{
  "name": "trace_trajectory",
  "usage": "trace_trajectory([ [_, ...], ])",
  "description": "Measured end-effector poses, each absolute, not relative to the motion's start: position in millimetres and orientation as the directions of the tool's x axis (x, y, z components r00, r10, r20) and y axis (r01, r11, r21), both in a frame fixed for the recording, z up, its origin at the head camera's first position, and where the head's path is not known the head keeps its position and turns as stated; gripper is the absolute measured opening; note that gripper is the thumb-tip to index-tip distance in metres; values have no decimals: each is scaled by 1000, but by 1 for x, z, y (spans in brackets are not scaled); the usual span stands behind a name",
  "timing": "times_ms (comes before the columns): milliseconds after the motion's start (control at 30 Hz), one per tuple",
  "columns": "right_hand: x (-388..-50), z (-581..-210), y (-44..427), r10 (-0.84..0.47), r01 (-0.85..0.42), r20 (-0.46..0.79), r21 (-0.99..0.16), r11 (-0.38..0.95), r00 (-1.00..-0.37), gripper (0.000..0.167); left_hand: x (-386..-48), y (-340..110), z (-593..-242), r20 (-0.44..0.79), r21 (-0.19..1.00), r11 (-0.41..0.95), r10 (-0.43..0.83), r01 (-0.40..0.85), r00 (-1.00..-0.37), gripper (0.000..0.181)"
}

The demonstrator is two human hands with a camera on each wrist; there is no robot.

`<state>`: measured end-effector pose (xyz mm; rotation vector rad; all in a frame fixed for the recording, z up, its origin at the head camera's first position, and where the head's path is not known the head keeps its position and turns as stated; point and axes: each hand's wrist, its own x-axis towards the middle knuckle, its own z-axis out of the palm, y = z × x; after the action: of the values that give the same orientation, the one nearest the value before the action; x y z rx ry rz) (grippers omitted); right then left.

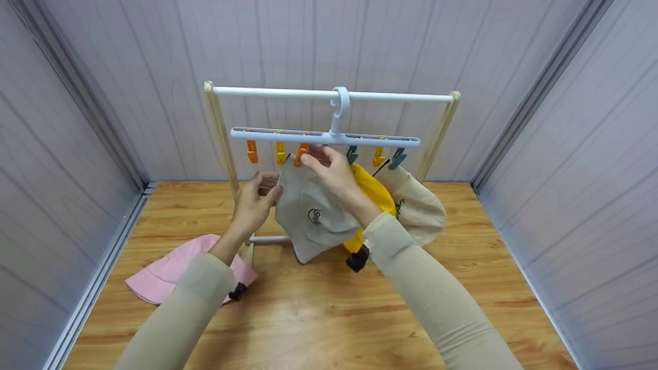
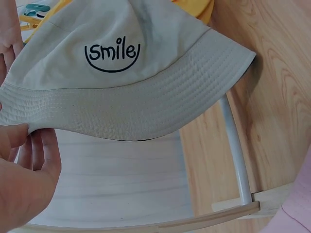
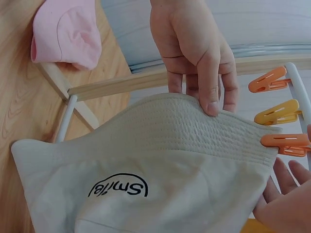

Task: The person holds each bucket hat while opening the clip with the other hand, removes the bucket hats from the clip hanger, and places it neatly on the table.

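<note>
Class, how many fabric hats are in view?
4: pink brimmed hat on the wooden floor, left; beige "smile" hat held by the left hand; yellow hat partly hidden behind that one; cream hat rightmost.

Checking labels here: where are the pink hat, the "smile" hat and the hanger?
Pink hat [image 1: 181, 261]: head view, crown.
"Smile" hat [image 2: 121, 111]: left wrist view, brim.
Hanger [image 1: 327, 137]: head view, middle of the bar.

4 hats [image 1: 303, 192], 6 clips [image 1: 252, 154] tot.

1 grey hat, 1 yel. hat [image 1: 378, 187], 1 cream hat [image 1: 419, 205], 1 pink hat [image 1: 177, 267] — 2 orange clips, 2 yel. clips [image 1: 280, 154], 2 dk. green clips [image 1: 398, 158]. Also 1 hanger [image 1: 288, 136], 1 rack [image 1: 267, 92] & 2 hands [image 1: 254, 203].
</note>
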<state>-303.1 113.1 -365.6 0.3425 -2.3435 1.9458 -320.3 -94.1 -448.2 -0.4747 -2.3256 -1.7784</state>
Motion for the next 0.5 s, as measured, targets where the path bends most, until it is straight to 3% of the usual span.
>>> trace_trajectory([
  [500,-310,-372,105,-109,-207,197,-975,85,-974,48,-317,-94,-449,295,929,187,152,321,-943,27],
])
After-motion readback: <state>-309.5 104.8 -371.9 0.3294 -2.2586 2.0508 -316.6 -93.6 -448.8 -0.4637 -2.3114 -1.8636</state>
